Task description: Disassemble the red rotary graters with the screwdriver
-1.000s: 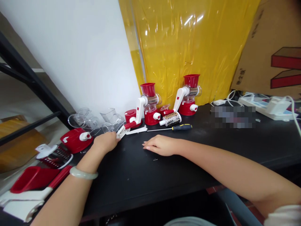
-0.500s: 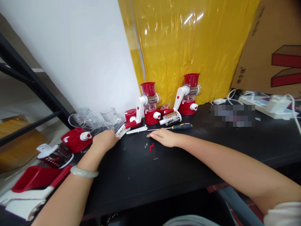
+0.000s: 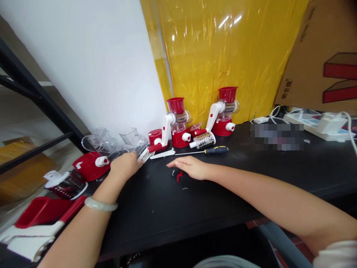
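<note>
My left hand [image 3: 125, 165] is closed on a white crank handle [image 3: 143, 155] with a red grip, just above the black tabletop. My right hand [image 3: 189, 166] is stretched out palm down, fingers extended, with nothing visible in it. Close below its fingers lie a few small screws [image 3: 173, 172] and a small red plastic part [image 3: 179, 176]; another tiny metal pin [image 3: 185, 188] lies nearer the front. Behind the right hand are a flat white strip [image 3: 162, 154] and a screwdriver [image 3: 216, 150] with a black and yellow handle.
Two assembled red and white rotary graters [image 3: 177, 138] [image 3: 223, 128] stand at the back, near a loose grater drum [image 3: 204, 140]. Clear plastic parts [image 3: 133, 138], a red base [image 3: 90, 166], another drum [image 3: 67, 185] and a red hopper [image 3: 41, 212] line the left. A power strip [image 3: 320, 126] lies right.
My right hand has moved left and toward me, from beside the screwdriver shaft to over the small screws. My left hand keeps hold of the crank handle, almost still.
</note>
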Tool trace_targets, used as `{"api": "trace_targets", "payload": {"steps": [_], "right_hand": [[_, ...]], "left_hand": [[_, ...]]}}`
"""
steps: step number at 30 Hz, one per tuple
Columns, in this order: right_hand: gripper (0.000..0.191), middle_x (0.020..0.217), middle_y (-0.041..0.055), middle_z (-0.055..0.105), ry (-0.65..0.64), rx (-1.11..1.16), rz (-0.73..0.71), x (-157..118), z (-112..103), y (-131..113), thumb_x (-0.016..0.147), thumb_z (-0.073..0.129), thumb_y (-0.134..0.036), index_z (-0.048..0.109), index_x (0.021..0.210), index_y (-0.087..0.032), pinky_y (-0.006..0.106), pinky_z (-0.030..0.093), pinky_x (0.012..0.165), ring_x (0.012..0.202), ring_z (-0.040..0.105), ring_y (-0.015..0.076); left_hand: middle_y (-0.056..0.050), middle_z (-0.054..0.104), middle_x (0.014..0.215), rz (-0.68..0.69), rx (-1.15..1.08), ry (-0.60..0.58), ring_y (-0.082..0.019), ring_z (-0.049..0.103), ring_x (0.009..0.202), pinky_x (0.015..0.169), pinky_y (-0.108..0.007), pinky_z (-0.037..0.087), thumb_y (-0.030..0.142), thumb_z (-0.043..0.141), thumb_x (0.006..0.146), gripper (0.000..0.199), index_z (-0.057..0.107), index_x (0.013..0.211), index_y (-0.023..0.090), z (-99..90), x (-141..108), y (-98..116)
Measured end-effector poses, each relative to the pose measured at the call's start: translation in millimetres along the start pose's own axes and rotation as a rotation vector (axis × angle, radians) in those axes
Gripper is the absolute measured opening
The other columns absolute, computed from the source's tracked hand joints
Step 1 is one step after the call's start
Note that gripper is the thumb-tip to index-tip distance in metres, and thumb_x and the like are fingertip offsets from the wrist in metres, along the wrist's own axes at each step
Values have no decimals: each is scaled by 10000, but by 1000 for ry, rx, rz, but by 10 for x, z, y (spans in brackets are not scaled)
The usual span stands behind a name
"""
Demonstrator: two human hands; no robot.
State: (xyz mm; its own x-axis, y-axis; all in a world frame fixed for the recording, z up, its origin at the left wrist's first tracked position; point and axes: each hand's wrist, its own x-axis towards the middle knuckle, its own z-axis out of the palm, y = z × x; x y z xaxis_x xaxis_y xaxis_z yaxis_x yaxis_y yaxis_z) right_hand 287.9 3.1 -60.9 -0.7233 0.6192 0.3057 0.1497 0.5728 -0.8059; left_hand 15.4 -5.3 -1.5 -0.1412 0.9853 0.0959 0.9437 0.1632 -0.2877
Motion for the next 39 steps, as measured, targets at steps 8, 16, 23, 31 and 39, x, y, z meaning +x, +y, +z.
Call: {"api": "trace_targets", "payload": {"steps": [8,16,23,31,39], "right_hand": [[397,1254,108,674,-83,-273,-81,30,52,6,1012,346,-283,662,1203,-138,361,427,1069,1193,611,199],[309,1062,73,752,-148,-264,-126,-26,94,-103,971,481,-338,743,955,-174,297,492,937,1074,677,199],[295,918,63,777,-117,-192,-66,-41,72,-180,937,534,-325,763,919,-140,254,509,787,834,714,162],[282,880,55,775,-46,-159,-106,-46,95,-165,919,552,-319,762,986,-144,246,512,745,778,703,147],[267,973,66,772,-93,-225,-172,-56,102,-119,913,546,-306,768,962,-167,258,514,794,846,714,167]], "left_hand": [[-216,695,1038,7,-22,106,-396,676,943,738,-445,527,625,396,875,609,580,1139,108,-64,-55,18],[-195,670,1133,63,-92,207,-369,665,990,770,-429,526,565,442,888,586,494,1261,116,-100,-102,96],[-157,594,1250,267,-133,324,-324,574,1157,937,-403,467,461,486,895,516,450,1314,162,-60,-102,152],[-144,575,1178,477,-211,348,-300,571,1105,957,-411,463,476,454,917,445,523,1220,157,-55,-110,191],[-130,570,1176,479,-234,327,-293,573,1106,971,-415,464,481,437,917,429,547,1195,173,-84,-129,197]]}}
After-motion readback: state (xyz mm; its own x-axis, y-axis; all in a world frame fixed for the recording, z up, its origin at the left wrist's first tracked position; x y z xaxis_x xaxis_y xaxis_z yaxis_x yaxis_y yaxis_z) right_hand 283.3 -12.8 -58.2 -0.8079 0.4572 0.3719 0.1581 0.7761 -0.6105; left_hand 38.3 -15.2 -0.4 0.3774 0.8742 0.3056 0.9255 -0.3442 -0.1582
